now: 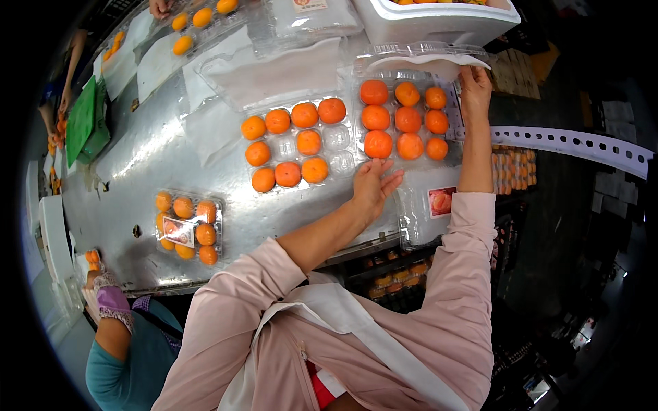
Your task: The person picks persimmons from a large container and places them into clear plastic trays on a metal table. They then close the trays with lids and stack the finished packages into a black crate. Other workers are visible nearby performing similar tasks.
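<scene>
A clear plastic fruit tray (384, 155) holds rows of round orange fruits (408, 120) that look like persimmons. At its near edge is my left hand (374, 188), fingers apart and holding nothing. Beyond the tray, a white padding sheet (421, 61) lies against the raised clear lid (404, 48). My right hand (475, 88) pinches that sheet at its right end, its arm reaching along the tray's right side. Left of this tray, touching or nearly so, a second clear tray (282, 147) has fruits in most hollows and a few bare ones. Its lid (274, 75) lies folded back with a white sheet.
A closed fruit pack (188, 229) sits on the metal table (130, 192). A lidded box (419, 205) lies at the near edge. A white foam crate (442, 24) stands behind, a green crate (88, 127) at left. Other people's hands (161, 8) work around the table.
</scene>
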`<state>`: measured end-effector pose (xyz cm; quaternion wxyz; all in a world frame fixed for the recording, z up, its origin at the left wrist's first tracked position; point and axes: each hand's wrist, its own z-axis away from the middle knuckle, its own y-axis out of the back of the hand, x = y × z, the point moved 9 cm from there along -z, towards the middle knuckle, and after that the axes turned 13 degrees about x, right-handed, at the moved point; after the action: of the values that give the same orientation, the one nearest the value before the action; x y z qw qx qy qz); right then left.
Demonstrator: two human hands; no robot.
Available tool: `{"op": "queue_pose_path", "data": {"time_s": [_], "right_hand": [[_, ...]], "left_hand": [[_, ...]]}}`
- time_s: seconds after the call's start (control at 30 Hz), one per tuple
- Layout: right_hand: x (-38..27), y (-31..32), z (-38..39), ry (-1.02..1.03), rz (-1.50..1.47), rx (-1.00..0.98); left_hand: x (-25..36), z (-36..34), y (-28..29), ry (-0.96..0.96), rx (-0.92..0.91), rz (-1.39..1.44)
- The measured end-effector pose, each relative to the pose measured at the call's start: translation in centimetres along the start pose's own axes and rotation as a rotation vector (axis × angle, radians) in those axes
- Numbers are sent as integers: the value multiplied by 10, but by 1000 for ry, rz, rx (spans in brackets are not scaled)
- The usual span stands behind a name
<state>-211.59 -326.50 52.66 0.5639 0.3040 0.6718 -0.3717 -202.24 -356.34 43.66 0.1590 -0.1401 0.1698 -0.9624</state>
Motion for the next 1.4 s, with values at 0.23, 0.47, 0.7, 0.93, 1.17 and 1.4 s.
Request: {"op": "queue_pose_path", "data": {"time_s": [0.23,0.47,0.7,0.93,1.17,1.4], "right_hand": [[-33,6,2,112,-42,82],[-61,10,-7,142,-53,119],[-108,-15,21,208,-42,148],[-152,-64,93,248,-41,76],[-112,-128,203,45,48,-80],[-37,-165,327,-289,40,-136]], "left_hand": [[13,4,-15,-129,22,-55],[46,6,-31,-267,27,-118],[78,42,-12,-366,20,-209],[109,109,67,-392,32,-277],[119,160,205,-416,142,-249],[96,180,335,-260,325,-200]]}}
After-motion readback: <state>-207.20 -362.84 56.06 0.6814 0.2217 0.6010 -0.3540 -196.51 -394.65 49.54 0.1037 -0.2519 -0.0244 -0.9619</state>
